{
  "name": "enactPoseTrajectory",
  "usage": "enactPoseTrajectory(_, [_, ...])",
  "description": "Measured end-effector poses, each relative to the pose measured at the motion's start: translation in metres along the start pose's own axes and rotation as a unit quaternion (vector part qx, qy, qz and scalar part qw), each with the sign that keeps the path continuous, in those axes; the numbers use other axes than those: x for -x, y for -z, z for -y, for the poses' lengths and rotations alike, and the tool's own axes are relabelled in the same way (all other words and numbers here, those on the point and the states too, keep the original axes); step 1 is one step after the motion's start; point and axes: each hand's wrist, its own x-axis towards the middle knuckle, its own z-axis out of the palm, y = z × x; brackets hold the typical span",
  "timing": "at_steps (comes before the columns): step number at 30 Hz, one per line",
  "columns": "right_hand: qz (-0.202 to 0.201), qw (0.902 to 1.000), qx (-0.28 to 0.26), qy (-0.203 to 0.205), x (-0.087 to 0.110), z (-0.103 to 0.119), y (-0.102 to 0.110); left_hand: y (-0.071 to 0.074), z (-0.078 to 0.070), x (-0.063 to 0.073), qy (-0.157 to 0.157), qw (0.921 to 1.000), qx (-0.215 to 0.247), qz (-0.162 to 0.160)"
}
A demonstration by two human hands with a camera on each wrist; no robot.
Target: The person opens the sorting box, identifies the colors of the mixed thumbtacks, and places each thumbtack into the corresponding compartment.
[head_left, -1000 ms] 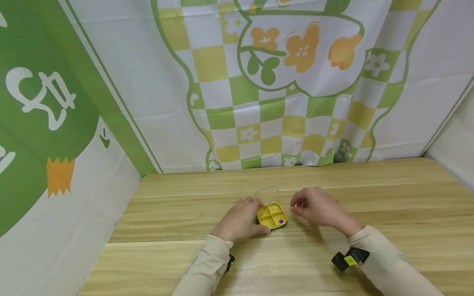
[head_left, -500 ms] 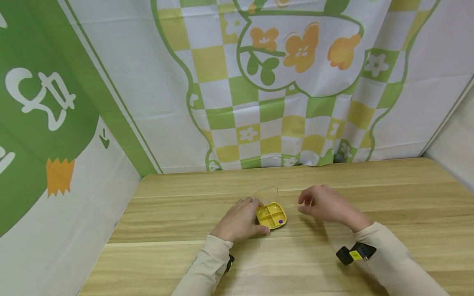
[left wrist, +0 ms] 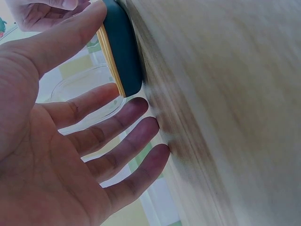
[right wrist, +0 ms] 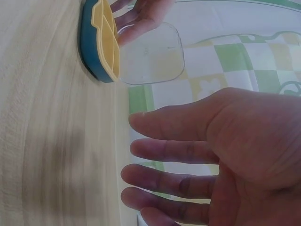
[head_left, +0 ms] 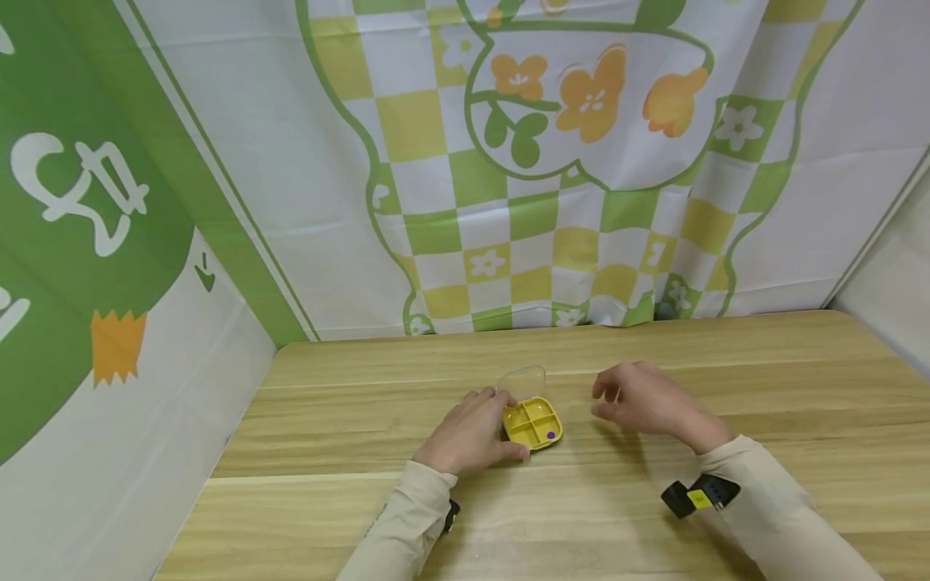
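Observation:
A small yellow pill box (head_left: 533, 421) with divided compartments lies on the wooden table, its clear lid (right wrist: 153, 56) raised on the far side. One small round purple piece (head_left: 550, 435) sits in the near right compartment; its kind is too small to tell. My left hand (head_left: 465, 432) holds the box from the left, thumb at the near edge and index finger at the far edge. In the left wrist view the dark teal base (left wrist: 124, 52) shows between them. To the right of the box, my right hand (head_left: 647, 401) hovers over the table with loosely bent fingers, holding nothing.
The wooden table (head_left: 349, 516) ends at the back against a hanging cloth (head_left: 479, 234) with green and yellow checks. Another printed cloth (head_left: 240, 323) borders the left side. Black wrist straps (head_left: 701, 495) are worn over the sleeves.
My right hand has drawn back to the right, away from the box. An orange bit that showed behind it at first is out of sight now. The left hand and box have stayed put.

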Motion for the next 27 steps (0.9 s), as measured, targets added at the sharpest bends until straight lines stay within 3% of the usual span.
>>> enactPoseTrajectory(27, [0.014,0.9997,0.004,-0.022,0.005,-0.013,0.019,0.001,0.0,0.0,-0.004,1.0,0.005,0.0])
